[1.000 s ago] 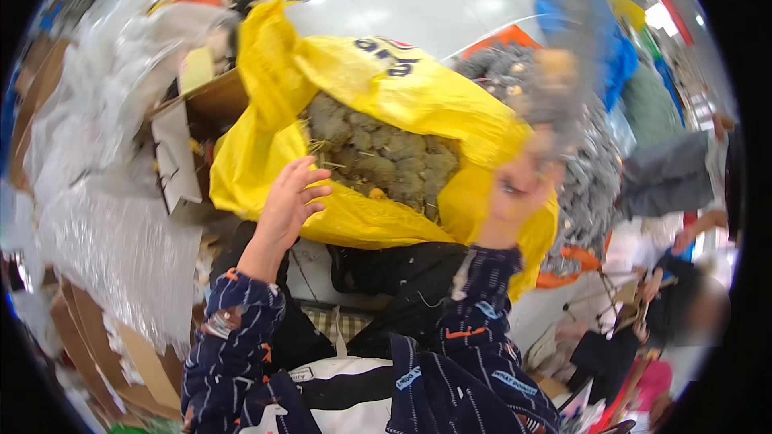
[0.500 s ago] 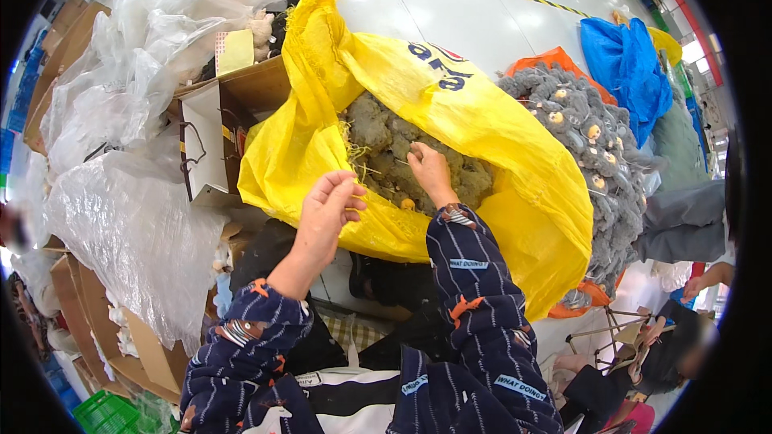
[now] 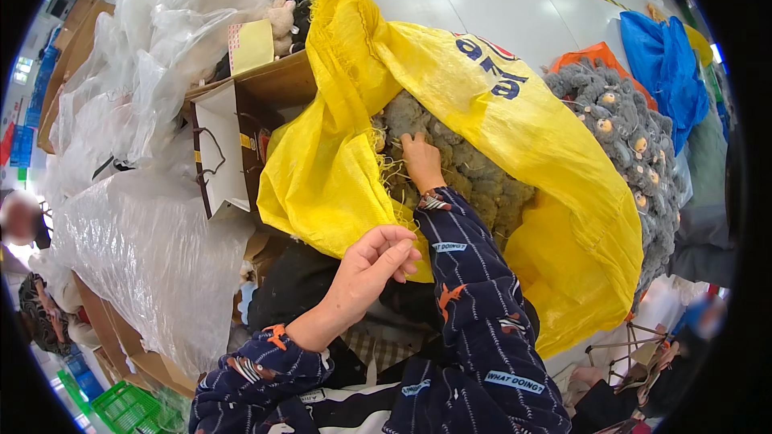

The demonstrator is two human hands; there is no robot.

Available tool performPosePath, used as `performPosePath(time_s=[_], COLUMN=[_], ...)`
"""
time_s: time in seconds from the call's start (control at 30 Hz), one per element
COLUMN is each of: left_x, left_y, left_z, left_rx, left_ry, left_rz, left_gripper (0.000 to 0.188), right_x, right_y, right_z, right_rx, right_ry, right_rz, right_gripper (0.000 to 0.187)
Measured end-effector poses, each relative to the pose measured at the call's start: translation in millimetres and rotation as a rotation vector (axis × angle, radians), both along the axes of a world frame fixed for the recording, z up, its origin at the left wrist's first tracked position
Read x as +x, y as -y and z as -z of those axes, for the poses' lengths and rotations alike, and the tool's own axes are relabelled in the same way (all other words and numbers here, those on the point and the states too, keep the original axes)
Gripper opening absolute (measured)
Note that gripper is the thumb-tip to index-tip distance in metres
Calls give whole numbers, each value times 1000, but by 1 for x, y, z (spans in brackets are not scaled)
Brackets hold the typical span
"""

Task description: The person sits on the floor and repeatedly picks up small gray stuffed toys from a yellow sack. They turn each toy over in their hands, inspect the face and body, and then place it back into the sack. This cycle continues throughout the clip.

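Observation:
A large yellow woven sack [image 3: 591, 185] lies with its mouth spread open in front of me. Grey-brown fluffy pieces [image 3: 474, 181], which look like small plush items, fill the opening. My right hand [image 3: 422, 162] reaches inside; its fingers are bent and closed on the fluffy pieces near the far left of the mouth, with the fingertips partly hidden. My left hand [image 3: 374, 269] hovers over the sack's near edge, its thumb pressed to curled fingers. Whatever it may pinch is too small or hidden to tell.
Left stand a white-and-brown paper bag [image 3: 221, 149] and clear plastic sheeting [image 3: 153, 249] over cardboard boxes. Beyond the sack at right, grey plush toys [image 3: 615, 124] pile up beside a blue bag [image 3: 667, 72]. A green crate [image 3: 129, 408] sits low at left. A person is partly visible at right.
My right hand has moved from above the middle of the pieces to the far left of the opening, down onto them. The view has shifted, and my left hand appears lower and further right.

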State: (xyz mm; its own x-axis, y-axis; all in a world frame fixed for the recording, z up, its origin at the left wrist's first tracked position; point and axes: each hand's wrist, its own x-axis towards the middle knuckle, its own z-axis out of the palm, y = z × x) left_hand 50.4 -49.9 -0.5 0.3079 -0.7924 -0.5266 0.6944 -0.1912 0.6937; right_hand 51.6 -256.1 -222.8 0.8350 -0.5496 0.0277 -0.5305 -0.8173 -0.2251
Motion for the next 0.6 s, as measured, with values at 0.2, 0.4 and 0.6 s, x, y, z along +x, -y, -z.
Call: performPosePath(time_s=[0.2,0.4,0.6], left_x=[-2,-14,-22], left_y=[-2,8,20], left_z=[2,10,14], left_rx=[-52,19,-122], left_ry=[-54,-69,-312], left_rz=[26,64,119], left_gripper=[16,36,59], right_x=[-13,-55,-133], right_y=[11,6,-63], right_z=[-44,-155,-215], right_rx=[346,1486,1897], right_ry=[332,740,1080], right_rz=[150,531,404], right_gripper=[28,7,14])
